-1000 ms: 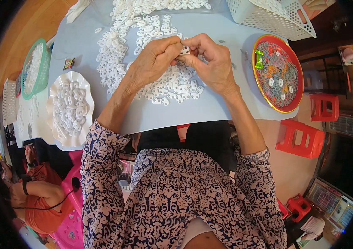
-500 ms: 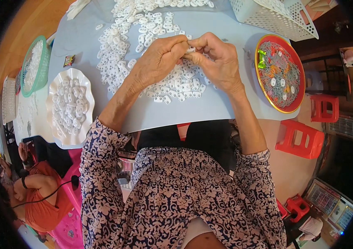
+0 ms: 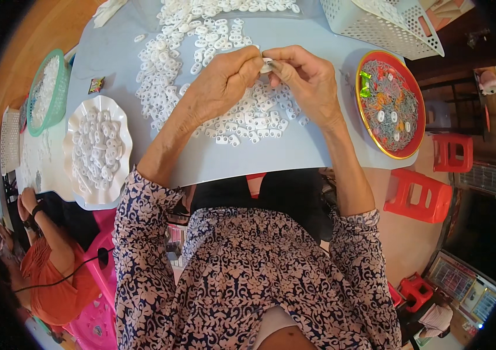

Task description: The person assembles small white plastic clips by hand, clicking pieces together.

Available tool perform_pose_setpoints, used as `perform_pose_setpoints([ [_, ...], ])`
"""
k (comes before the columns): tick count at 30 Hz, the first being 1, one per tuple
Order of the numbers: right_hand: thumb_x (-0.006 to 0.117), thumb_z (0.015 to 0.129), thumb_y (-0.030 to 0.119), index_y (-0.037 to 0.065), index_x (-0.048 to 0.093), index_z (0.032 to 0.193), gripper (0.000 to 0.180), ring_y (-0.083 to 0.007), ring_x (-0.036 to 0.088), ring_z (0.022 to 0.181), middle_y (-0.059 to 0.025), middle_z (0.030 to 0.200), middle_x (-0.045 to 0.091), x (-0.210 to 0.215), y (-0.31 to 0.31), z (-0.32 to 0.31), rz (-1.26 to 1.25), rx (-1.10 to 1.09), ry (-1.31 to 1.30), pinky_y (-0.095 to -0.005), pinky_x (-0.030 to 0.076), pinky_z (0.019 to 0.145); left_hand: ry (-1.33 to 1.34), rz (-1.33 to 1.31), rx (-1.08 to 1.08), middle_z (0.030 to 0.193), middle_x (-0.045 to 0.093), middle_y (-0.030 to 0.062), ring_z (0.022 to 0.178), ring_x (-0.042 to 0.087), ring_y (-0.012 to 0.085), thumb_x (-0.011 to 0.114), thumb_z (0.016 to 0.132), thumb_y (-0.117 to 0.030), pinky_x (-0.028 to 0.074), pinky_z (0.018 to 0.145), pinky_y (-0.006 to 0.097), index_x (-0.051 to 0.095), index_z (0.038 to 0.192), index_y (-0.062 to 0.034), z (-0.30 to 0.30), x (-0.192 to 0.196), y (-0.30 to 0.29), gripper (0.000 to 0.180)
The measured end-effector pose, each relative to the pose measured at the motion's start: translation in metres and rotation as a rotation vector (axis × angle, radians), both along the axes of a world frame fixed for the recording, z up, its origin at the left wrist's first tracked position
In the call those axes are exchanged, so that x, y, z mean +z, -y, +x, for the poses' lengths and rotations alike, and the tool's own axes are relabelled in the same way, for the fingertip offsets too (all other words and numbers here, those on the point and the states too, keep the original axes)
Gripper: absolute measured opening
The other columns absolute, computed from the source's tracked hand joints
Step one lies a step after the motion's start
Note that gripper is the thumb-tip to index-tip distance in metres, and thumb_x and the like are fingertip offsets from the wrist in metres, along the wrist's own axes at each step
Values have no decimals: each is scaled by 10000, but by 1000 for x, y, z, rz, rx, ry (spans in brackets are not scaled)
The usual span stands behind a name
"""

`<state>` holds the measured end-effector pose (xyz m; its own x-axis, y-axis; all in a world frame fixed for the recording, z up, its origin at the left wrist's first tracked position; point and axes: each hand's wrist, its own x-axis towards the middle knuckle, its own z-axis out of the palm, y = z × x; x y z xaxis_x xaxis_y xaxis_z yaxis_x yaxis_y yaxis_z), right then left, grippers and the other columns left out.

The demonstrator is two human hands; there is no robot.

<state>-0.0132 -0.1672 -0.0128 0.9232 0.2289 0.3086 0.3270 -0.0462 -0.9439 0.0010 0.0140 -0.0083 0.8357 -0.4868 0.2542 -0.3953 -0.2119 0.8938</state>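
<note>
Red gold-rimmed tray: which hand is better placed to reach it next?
Probably the right hand: it is nearer the tray, with the left hand farther across. A small white piece shows between their fingertips, so the right may need freeing first.

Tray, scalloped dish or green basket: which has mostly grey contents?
The red, gold-rimmed tray, right of the right hand. Small grey bits fill most of it; the scalloped dish and green basket show white contents.

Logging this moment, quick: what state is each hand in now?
Left hand: closed at the small white piece; its exact grip is hidden.
Right hand: closed, pinching that piece.
</note>
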Motion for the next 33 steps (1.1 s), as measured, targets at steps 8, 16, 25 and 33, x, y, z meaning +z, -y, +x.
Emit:
perform_pose_setpoints([
  [8,587,891,50,-23,632,992,133,-60,573,640,-31,736,630,-1,0,1,38,-24,-12,-196,473,573,0,70,41,597,415,27,552,385,113,497,900,-150,348,505,293,496,801,-14,-3,5,1,168],
  [16,634,850,58,7,642,968,128,-49,561,638,-2,723,625,7,0,9,106,-273,149,-186,447,564,-127,-186,167,657,505,-10,631,490,64,518,876,-107,392,557,222,556,818,-33,2,-2,4,101],
  [25,562,791,33,4,653,863,119,-246,621,660,-132,746,637,78,133,109,-860,-691,671,-329,477,621,-180,-413,348,671,526,23,728,514,125,468,913,-205,413,738,274,573,894,-19,4,10,-4,214],
  [33,571,781,115,55,648,824,107,-348,616,725,-155,761,638,37,47,51,-802,-276,461,-415,490,675,-175,-418,326,684,519,29,716,505,132,465,926,-225,422,737,281,557,909,-7,3,9,-11,237],
])
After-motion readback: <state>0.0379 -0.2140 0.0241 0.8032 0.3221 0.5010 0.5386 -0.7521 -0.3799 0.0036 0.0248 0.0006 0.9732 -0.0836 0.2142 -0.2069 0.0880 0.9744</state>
